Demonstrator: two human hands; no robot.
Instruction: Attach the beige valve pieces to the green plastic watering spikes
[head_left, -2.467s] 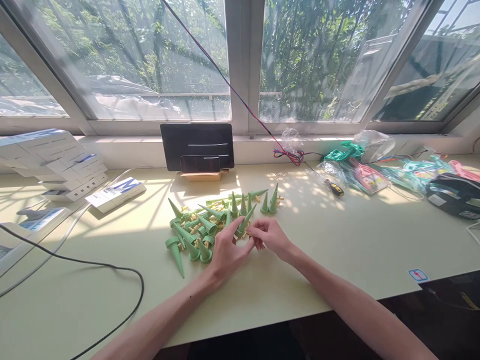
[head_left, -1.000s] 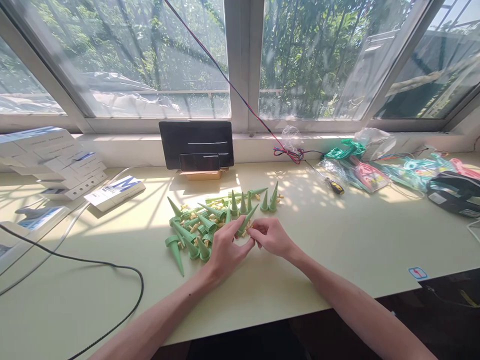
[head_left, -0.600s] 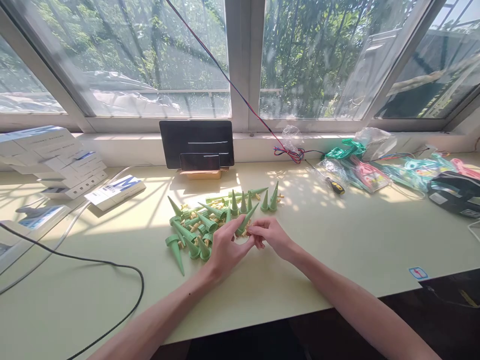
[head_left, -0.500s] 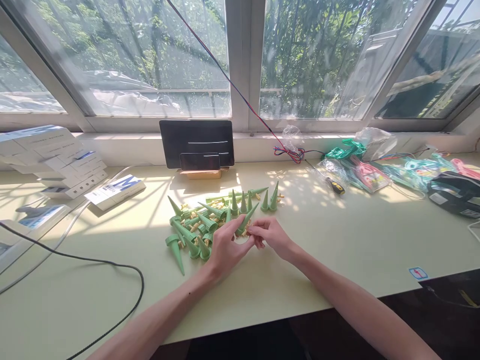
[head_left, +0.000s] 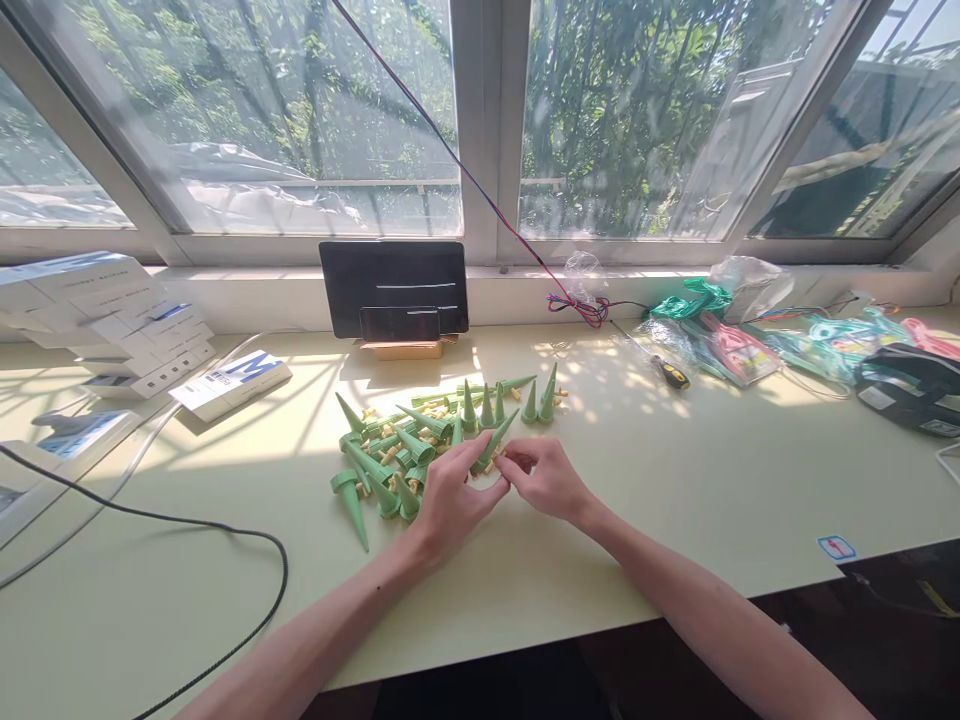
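A pile of green cone-shaped plastic spikes (head_left: 397, 448) with small yellow fittings lies on the pale yellow-green table (head_left: 675, 480). My left hand (head_left: 450, 500) is closed around the base of one green spike (head_left: 492, 446) that points up and away. My right hand (head_left: 546, 476) meets it from the right, fingers pinched at the spike's base on a small yellow piece that I can barely make out. Three spikes (head_left: 541, 400) stand upright just behind the hands.
A dark tablet on a wooden stand (head_left: 394, 290) leans at the window sill. White boxes (head_left: 105, 320) are stacked at the left, with a black cable (head_left: 225, 535) across the table. A screwdriver (head_left: 664, 368), bags of coloured parts (head_left: 750, 330) and red-blue wires (head_left: 577, 305) lie at the right.
Both hands stay together at the spike's base with only small finger shifts. The pile and everything else have not moved.
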